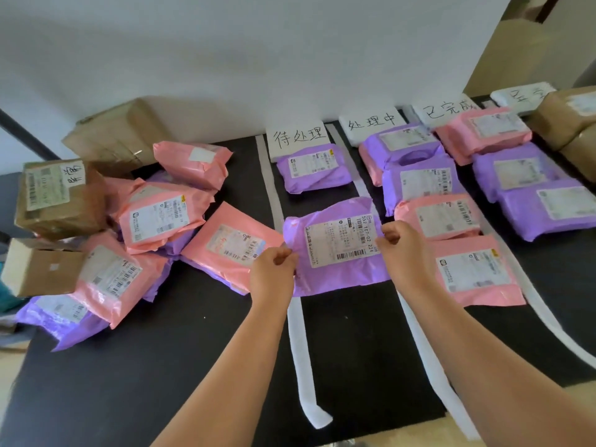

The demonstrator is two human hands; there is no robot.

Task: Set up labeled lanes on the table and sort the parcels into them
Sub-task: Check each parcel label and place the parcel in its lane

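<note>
- The purple parcel [338, 250] was in the lane headed by the 待处理 card [298, 137], on the person's side of the card. A second purple parcel [314, 169] lay between them, just in front of the card.
- The left hand [274, 269] held the parcel's left edge, its fingers [283, 254] curled narrow and pinching the film.
- The right hand [403, 250] pinched the right edge beside the printed shipping slip in the same way.
- The parcel's left edge overlapped the white strip [301, 350] running down from the card's left side. Could not tell whether the parcel rested on the bench [161, 366] or was lifted slightly off it.
- Handling, judged: a soft poly mailer, creased and slack at the margins, probably light. The film looked smooth and likely to slip, so an edge pinch might let it sag or slide.
- Best hold, judged: both side margins at once, as here, or flat under the padded middle. Keep off the slip so it stays readable.
- The heap of unsorted parcels [154, 217], pink, purple and brown cartons, lay well left of the card, outside the lanes.
</note>
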